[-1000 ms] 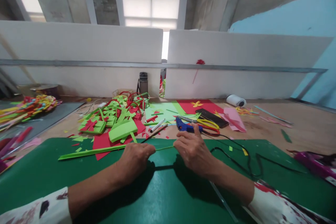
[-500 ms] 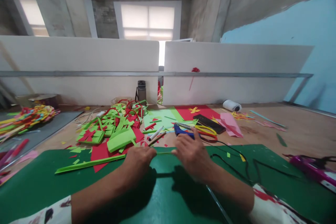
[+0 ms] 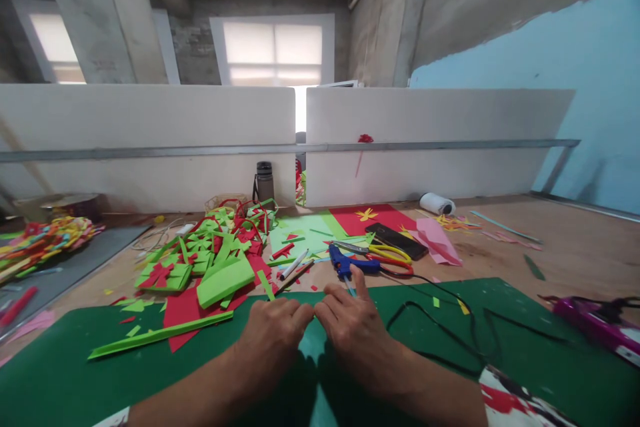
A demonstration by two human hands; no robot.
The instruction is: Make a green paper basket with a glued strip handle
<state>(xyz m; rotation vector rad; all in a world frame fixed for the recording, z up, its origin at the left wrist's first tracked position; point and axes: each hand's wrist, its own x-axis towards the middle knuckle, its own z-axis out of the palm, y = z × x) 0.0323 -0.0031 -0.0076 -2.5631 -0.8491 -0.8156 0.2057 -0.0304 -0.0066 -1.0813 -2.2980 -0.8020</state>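
Note:
My left hand [image 3: 273, 340] and my right hand [image 3: 353, 330] rest on the green cutting mat [image 3: 505, 353], knuckles up, fingertips pinched and touching each other at the mat's far edge. What they pinch is hidden by the fingers; earlier it was a thin green strip. A long light-green paper strip [image 3: 160, 335] lies on the mat just left of my left hand. A blue glue gun [image 3: 350, 265] lies just beyond my right hand's fingertips.
A heap of green and red paper cuttings [image 3: 210, 257] sits back left. Scissors [image 3: 395, 255], a black phone [image 3: 403, 240] and pink paper [image 3: 439, 239] lie back right. A black cord [image 3: 450, 330] loops over the mat. A purple tool [image 3: 595, 320] lies far right, a bottle [image 3: 264, 180] by the partition.
My two hands have closed the gap between them and now touch fingertip to fingertip; the thin strip seen between them is no longer visible. The view has tilted slightly.

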